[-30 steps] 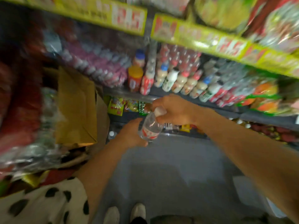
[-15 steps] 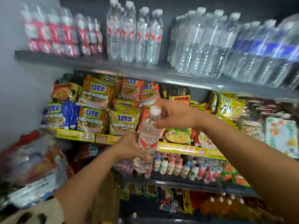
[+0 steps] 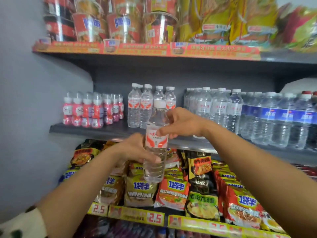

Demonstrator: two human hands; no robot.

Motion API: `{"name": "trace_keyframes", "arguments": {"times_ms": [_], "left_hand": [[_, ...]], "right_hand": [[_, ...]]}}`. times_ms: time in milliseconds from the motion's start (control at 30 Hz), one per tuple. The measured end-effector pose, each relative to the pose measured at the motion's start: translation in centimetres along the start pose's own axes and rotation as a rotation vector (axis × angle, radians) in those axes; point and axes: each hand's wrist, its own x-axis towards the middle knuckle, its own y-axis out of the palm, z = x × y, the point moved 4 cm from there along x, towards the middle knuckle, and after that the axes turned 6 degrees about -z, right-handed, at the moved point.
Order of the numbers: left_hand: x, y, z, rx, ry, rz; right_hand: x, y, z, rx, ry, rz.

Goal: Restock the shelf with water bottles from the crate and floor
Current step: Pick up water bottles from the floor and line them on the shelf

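Left hand (image 3: 135, 150) wrapped around the lower body of a water bottle (image 3: 155, 145), held upright, long axis vertical. Right hand (image 3: 180, 122) pinching its shoulder and label. Just beyond and above, matching red-labelled bottles (image 3: 147, 107) standing on the shelf (image 3: 103, 130); open ledge nearest the right hand.

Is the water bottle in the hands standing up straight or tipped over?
Upright. The water bottle has its white cap on top, the left hand holds its lower part and the right hand its label.
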Motion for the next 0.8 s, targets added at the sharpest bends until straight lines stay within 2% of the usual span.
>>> {"name": "trace_keyframes", "arguments": {"times_ms": [333,567,800], "left_hand": [[13.5,-4.5,-4.0,0.028,0.021,-0.180],[20.7,-4.4,-1.4,0.020,-0.020,-0.231],[24.1,-4.3,1.7,0.002,-0.081,-0.214]], "right_hand": [[13.1,-7.5,-4.5,-0.071,-0.049,-0.202],[19.6,-7.0,-9.7,-0.059,0.002,-0.149],[22.0,-5.4,-12.6,0.016,0.065,-0.080]]}}
